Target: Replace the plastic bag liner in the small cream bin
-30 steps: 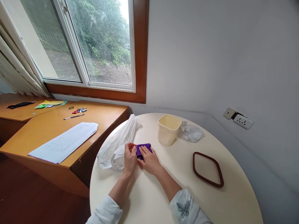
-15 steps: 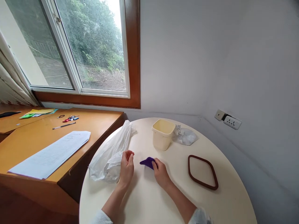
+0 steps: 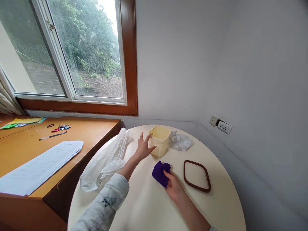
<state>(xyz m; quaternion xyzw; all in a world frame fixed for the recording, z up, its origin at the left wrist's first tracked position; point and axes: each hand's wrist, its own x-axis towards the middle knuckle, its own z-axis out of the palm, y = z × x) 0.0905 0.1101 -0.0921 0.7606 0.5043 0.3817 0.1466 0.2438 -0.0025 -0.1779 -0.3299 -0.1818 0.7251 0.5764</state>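
Observation:
My right hand (image 3: 174, 186) is closed on a folded purple cloth (image 3: 160, 173), holding it above the round cream table (image 3: 144, 205). Its thumb lies on top of the cloth. My left hand (image 3: 143, 147) reaches out with fingers spread, beside the pale yellow plastic bin (image 3: 161, 148). The fingertips overlap the bin's left side in the view; whether they touch it I cannot tell. A brown rounded-square frame (image 3: 197, 185) lies flat to the right of my right hand.
A white plastic bag (image 3: 106, 163) lies along the table's left side. Behind the bin rests a crumpled clear bag (image 3: 182, 143). On the wooden desk (image 3: 96, 131) at left are papers (image 3: 45, 166), a pen (image 3: 53, 136) and keys (image 3: 60, 128). A wall socket (image 3: 224, 127) is at right.
My left hand has moved forward from near the white bag to the bin, its fingers spreading. My right hand has turned the purple cloth, so more of it shows. The view has shifted right.

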